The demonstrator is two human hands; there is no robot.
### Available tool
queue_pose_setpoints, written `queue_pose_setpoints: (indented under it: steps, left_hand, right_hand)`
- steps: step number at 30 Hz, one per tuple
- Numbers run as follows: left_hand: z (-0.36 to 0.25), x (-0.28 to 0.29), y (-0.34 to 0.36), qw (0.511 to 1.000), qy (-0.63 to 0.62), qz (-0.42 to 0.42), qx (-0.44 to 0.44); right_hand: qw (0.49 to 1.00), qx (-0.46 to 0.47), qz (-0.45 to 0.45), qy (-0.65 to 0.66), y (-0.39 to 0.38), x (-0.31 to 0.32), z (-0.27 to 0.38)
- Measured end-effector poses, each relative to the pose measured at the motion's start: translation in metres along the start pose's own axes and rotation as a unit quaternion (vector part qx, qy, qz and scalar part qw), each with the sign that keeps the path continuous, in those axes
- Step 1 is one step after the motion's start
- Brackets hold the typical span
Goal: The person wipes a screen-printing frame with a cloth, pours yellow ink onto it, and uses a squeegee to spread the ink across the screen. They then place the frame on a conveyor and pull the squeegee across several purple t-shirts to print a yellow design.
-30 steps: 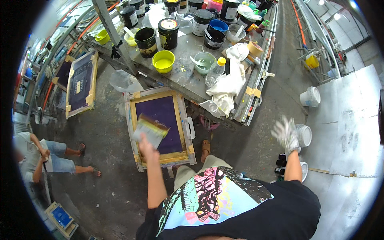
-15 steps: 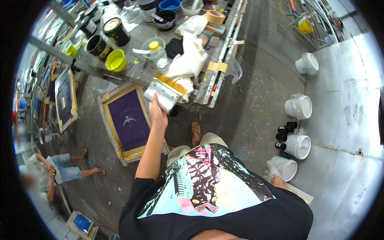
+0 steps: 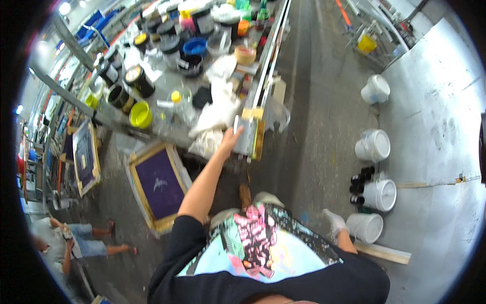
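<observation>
My left hand (image 3: 230, 138) grips a flat silver scraper-like tool (image 3: 248, 139) with a yellow-stained edge, at the near corner of the cluttered table, beside a crumpled white cloth (image 3: 215, 111). My right hand (image 3: 335, 220), in a pale glove, hangs low by my side near a white bucket (image 3: 364, 228), fingers loosely stretched out. A purple screen in a taped frame (image 3: 157, 187) leans below the table at my left.
The table (image 3: 164, 126) holds ink tubs, bowls, a bottle and tape. White buckets (image 3: 379, 195) and black containers line the pale panels at right. Another framed screen (image 3: 86, 157) stands at left. A person (image 3: 83, 238) is at lower left. A wooden plank (image 3: 382, 253) lies by the buckets.
My left hand has moved the tool from over the purple screen rightward to the table's corner. My gloved right hand has dropped to my side. The view has swung with my head.
</observation>
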State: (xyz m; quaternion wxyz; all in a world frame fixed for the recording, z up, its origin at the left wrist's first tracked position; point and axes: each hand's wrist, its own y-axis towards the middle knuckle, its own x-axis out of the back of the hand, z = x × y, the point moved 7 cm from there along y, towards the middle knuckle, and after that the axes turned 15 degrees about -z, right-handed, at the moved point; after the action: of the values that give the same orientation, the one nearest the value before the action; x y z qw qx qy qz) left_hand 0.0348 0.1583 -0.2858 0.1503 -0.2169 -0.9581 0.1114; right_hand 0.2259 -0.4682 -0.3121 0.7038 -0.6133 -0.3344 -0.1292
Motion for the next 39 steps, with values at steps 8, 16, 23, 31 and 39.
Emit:
queue_pose_setpoints:
  steps: [8,16,23,31,39]
  left_hand:
    - [-0.001,0.02,-0.004,0.996,0.06,-0.059,-0.022]
    - [-0.034,0.057,-0.042,0.966,0.061,-0.17,-0.185]
    - [0.009,0.089,-0.19,0.974,-0.149,-0.172,-0.01]
    - [-0.02,0.063,-0.266,0.823,-0.546,0.139,0.065]
    - [-0.057,0.13,-0.296,0.764,-0.631,0.109,-0.085]
  right_hand:
    - [0.989,-0.14,-0.019,0.048,-0.043,0.007,-0.002]
    - [0.97,-0.059,-0.193,-0.135,-0.084,0.091,0.123]
    - [0.538,0.23,0.219,0.781,-0.199,0.128,0.358]
    - [0.451,0.171,0.597,0.641,-0.32,0.052,0.493]
    - [0.507,0.131,0.625,0.579,-0.379,0.006,0.507]
